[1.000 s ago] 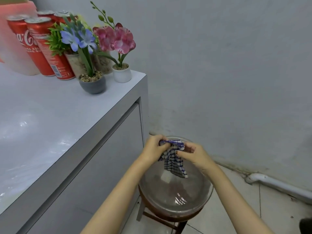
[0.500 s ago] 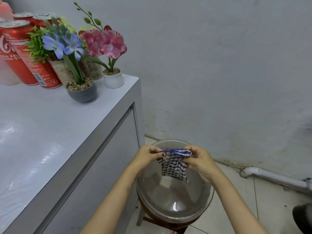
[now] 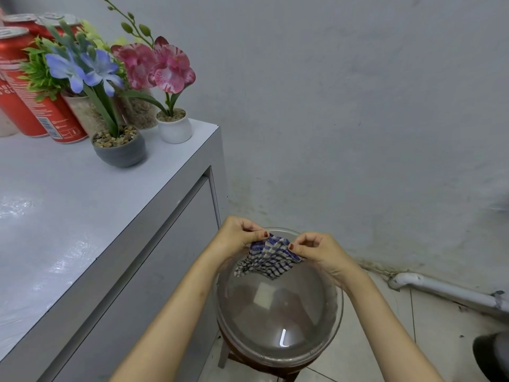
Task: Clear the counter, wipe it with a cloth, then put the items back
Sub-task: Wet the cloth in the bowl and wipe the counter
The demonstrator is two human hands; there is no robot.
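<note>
A blue-and-white checked cloth [image 3: 268, 257] hangs bunched between both hands, above a clear bowl of water [image 3: 278, 312] on a small stool. My left hand [image 3: 238, 235] pinches the cloth's left upper edge and my right hand [image 3: 316, 249] pinches its right edge. The white counter [image 3: 63, 216] runs along the left. At its far corner stand red soda cans [image 3: 30, 106], a grey pot with a blue flower [image 3: 119, 147], a white pot with a pink orchid [image 3: 175, 128] and two more plant pots behind.
A grey wall rises behind the bowl. A white pipe [image 3: 446, 292] lies along the tiled floor at the right. A dark object [image 3: 493, 354] shows at the lower right edge. A cabinet front [image 3: 154, 257] drops below the counter's edge.
The hands have drawn slightly apart, spreading the cloth's top edge over the bowl. The view has shifted right, so the cans sit nearer the left edge.
</note>
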